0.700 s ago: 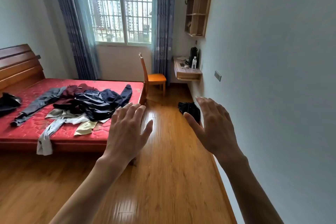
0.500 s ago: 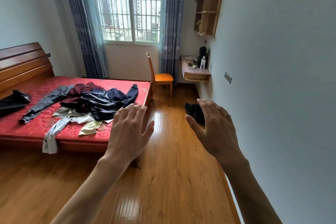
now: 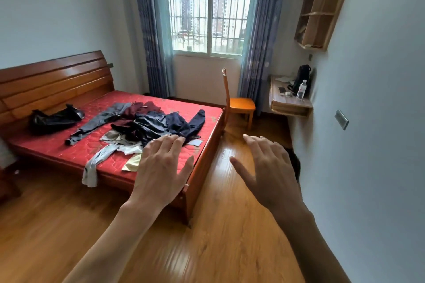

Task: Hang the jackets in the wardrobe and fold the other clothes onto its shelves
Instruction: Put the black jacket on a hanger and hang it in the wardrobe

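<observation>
Wooden floorboards (image 3: 230, 236) run from my feet to the window wall, and the open lane I have lies between the bed's foot corner (image 3: 186, 202) on my left and the pale wall (image 3: 379, 145) on my right. That lane narrows further on where one orange chair (image 3: 241, 105) stands just beside the bed's far corner and one floating wall desk (image 3: 289, 105) juts from the right wall. One dark bundle (image 3: 295, 163) sits on the floor against that wall, mostly hidden behind my right hand (image 3: 269, 174).

Both my hands are raised in front of me, palms away, fingers spread and straight, gripping nothing. My left hand (image 3: 161, 167) hovers over the near corner of the red mattress (image 3: 57, 147); the right hangs over the bare floor.

The clothes pile (image 3: 147, 128) lies on the mattress, mid-bed toward the foot edge: one navy jacket on top, one maroon garment under it, one grey pair of trousers stretching toward the headboard (image 3: 53, 80), and a few pale pieces, one of which droops over the bed's side rail. How many pale pieces there are I cannot tell. One black garment (image 3: 53, 119) lies apart near the headboard.

On the desk I count one water bottle (image 3: 301, 89) and one black backpack (image 3: 302, 76). One wall shelf unit (image 3: 319, 11) hangs above, and two curtains (image 3: 151, 30) flank the barred window (image 3: 209, 11).
</observation>
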